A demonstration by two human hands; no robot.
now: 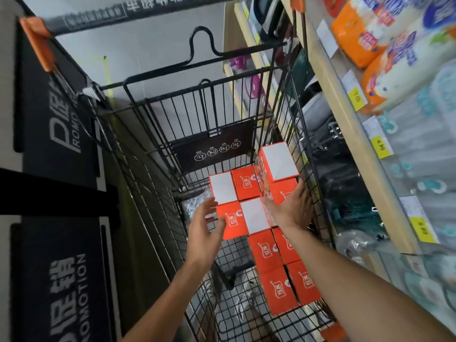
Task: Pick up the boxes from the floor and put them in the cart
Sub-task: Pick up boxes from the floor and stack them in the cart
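Several orange boxes with white faces [249, 203] lie in the black wire cart [158, 169]. One box [278, 162] sits higher, tilted against the cart's right wall. More orange boxes [283, 275] fill the near right of the cart floor. My left hand [206, 227] hovers open at the left of the middle group, palm facing right, fingers straight. My right hand [294, 206] is open at the group's right side, next to the cart's right wall. Neither hand grips a box.
Shelves with orange and white paper packs [385, 40] and yellow price tags [381, 146] run along the right. A black promotion stand [61, 134] is on the left. The cart's folded seat flap [217, 146] stands at its far end. Grey floor lies beyond.
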